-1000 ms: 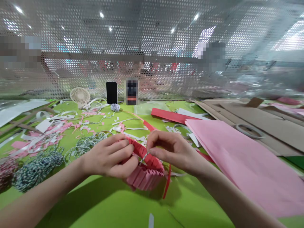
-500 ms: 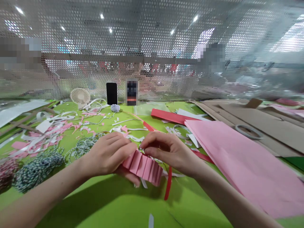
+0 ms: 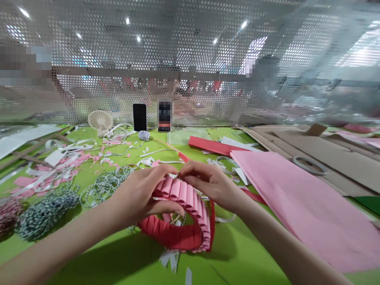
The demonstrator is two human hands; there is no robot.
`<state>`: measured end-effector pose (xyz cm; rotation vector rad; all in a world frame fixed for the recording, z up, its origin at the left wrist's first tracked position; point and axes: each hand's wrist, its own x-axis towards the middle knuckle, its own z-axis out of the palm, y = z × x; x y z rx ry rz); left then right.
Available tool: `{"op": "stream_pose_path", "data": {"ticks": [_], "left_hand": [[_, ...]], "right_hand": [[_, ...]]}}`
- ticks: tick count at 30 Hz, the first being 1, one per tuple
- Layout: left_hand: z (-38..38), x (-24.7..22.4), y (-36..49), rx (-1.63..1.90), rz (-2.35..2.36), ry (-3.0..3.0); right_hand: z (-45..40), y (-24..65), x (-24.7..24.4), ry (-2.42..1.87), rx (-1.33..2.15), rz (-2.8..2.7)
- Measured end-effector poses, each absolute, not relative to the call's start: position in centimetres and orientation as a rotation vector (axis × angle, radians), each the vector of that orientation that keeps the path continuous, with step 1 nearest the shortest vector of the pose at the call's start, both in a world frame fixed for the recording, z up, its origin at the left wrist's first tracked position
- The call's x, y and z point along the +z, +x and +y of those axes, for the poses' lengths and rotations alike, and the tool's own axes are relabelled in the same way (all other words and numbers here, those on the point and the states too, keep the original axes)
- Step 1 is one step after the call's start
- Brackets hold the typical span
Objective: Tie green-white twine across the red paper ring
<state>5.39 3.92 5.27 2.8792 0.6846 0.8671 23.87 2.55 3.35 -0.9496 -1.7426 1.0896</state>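
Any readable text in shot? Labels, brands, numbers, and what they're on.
No legible text in this view.
Upright device screen: pixelated, too blurred to read.
Black smartphone: nothing readable on the side facing the camera.
Pleated paper ring: no print visible.
Cardboard sheets: no print visible.

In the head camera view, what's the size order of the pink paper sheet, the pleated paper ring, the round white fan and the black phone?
Largest to smallest:
1. Pink paper sheet
2. Pleated paper ring
3. Round white fan and black phone: these look alike and sit far off, so they stay unranked.
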Motion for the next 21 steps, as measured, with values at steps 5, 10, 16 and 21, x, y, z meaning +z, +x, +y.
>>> {"op": "stream_pose_path", "data": {"ticks": [5, 10, 16, 21], "left_hand": [[4.00, 5.10, 5.30, 0.783, 0.666, 2.800], [3.98, 4.97, 5.42, 0.744, 0.686, 2.709], [3.88, 5.03, 5.28, 0.747, 0.677, 2.740], [3.83, 5.02, 5.19, 0.737, 0.699, 2.748]], "right_hand": [[2.75, 23.89, 3.13, -0.863, 1.291, -1.634], [2.68, 23.69, 3.22, -0.836, 1.338, -1.615], [2.72, 23.90, 3.11, -0.853, 1.248, -1.668], [2.81, 24.01, 3.09, -0.807, 1.400, -1.599]]}}
